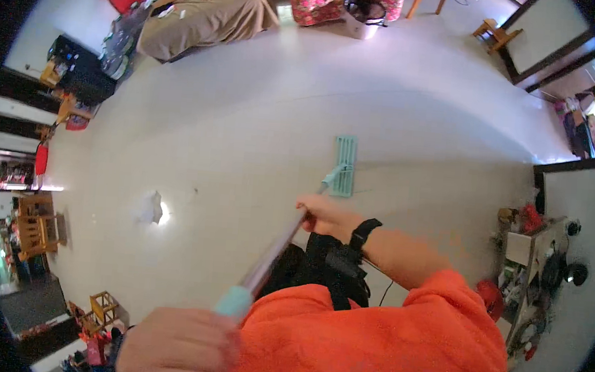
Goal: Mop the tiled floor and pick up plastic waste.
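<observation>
A flat mop (272, 255) with a grey pole slants across my front. Its teal mop head (343, 179) lies on the pale floor ahead of me, slightly right of the middle. Large and close at the lower left, my left hand (180, 348) is closed round the upper end of the pole, by its teal grip (234, 301). Farther down the pole, my right hand (320, 214) wraps round it with the arm stretched forward. A black strap (363, 233) circles my right wrist.
A brown-covered bed or couch (208, 28) stands at the far left. A white bucket (363, 23) sits by a floral cloth at the back. Wooden chairs (39, 225) line the left side. A cluttered shelf (520, 249) stands on the right, and a small wooden stool (494, 35) at far right.
</observation>
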`<state>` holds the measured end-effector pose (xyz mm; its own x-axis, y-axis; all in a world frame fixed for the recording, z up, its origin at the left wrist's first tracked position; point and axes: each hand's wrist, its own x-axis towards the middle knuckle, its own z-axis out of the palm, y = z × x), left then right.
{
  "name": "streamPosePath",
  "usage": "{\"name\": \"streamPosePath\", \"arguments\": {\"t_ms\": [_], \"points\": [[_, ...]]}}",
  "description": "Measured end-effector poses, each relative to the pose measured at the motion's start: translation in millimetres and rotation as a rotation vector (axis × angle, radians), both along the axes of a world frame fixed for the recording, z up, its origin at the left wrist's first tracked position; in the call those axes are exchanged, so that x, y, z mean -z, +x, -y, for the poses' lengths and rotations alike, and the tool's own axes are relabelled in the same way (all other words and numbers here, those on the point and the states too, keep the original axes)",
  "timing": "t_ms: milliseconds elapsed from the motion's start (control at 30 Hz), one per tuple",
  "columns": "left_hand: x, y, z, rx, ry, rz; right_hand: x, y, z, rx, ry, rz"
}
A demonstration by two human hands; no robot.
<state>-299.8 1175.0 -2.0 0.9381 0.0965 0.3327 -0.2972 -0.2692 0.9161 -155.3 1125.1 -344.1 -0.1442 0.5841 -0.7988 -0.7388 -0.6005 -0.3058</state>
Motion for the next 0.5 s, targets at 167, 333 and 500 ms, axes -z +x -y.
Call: {"name": "streamPosePath", "arguments": {"t_ms": [167,333,500], "points": [[-24.5,-54.7,9.1,-0.089,0.09,-0.119,-13.0,-111.9,-45.5,-0.146,0.052,-0.074],[-5.6,-77.6,25.6,-0.133,0.201,-0.187,4.0,-179.1,-78.6,-0.272,0.126,-0.209],[-11.9,-90.2,31.4,-0.129,0.277,-0.184,-11.9,-174.3,-72.8,-0.116,0.139,-0.094]]}}
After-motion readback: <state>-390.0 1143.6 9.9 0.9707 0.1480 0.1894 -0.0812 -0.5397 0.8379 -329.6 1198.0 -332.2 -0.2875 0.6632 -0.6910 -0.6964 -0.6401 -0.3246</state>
